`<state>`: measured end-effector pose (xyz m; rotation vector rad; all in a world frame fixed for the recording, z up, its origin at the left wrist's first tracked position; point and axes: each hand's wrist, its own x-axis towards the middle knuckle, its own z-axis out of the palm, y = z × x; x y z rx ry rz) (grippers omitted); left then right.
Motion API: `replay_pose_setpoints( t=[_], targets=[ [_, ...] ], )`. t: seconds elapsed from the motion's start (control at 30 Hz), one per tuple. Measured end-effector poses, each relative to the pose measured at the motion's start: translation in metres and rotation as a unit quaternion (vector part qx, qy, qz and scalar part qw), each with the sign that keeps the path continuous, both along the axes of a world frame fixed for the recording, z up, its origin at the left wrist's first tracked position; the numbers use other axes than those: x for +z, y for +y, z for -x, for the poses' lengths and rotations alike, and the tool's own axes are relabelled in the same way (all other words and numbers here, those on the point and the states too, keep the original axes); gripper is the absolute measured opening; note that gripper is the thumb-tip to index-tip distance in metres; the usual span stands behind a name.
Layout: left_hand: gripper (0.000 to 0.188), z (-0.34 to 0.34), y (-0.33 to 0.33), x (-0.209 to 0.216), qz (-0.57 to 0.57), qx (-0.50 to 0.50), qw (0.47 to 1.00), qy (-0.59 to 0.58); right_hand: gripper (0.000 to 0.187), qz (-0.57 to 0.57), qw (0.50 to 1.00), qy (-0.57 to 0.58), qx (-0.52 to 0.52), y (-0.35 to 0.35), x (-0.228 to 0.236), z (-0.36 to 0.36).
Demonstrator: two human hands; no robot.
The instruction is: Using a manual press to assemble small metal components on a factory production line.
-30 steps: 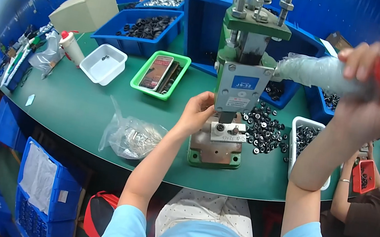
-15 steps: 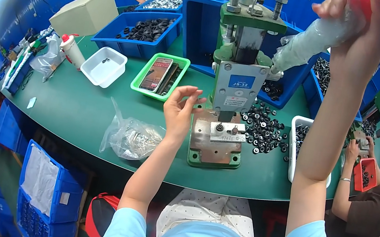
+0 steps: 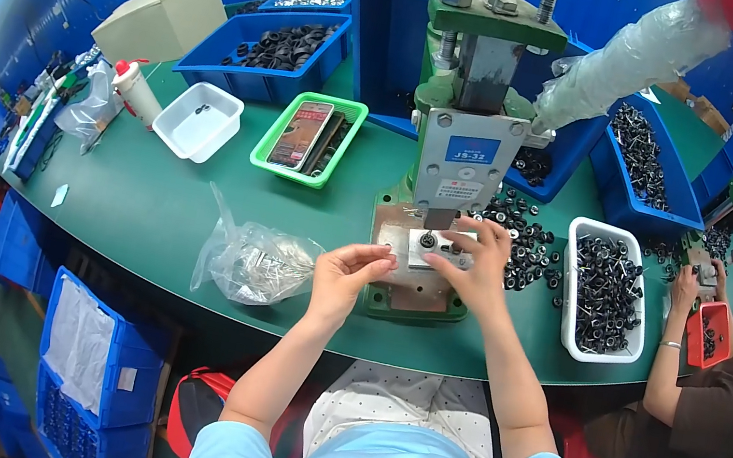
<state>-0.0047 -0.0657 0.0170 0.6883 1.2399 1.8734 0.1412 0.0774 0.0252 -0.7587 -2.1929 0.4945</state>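
Near the bench [image 3: 162, 218] front edge, black round part [image 3: 426, 239] sits just left of right hand [image 3: 479, 282], nearer one, fingers parted; left hand [image 3: 339, 277] pinched, contents unclear.

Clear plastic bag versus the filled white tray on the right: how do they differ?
The clear bag is see-through and crumpled; the white tray is opaque with straight sides.
The bag holds silvery pieces, the tray black parts.
The bag lies left of the press, the tray right of it.
Both rest on the green table.
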Motion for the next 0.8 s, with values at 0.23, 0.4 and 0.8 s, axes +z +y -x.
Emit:
replay_pose_setpoints(
  t=[0.23,0.4,0.8],
  targets=[
    [0.014,-0.015,0.008,-0.005,-0.005,-0.012,1.000,-0.011,0.013,0.066,0.997,0.052,0.002,-0.003,-0.016,0.020],
    [0.015,-0.015,0.012,-0.005,0.020,-0.030,0.999,-0.030,0.010,0.046,0.994,0.099,-0.005,0.009,-0.013,-0.007],
    [0.015,-0.024,0.059,-0.007,0.016,-0.018,0.999,0.037,0.012,-0.041,0.945,0.114,-0.304,0.093,0.030,-0.190]
  ],
)
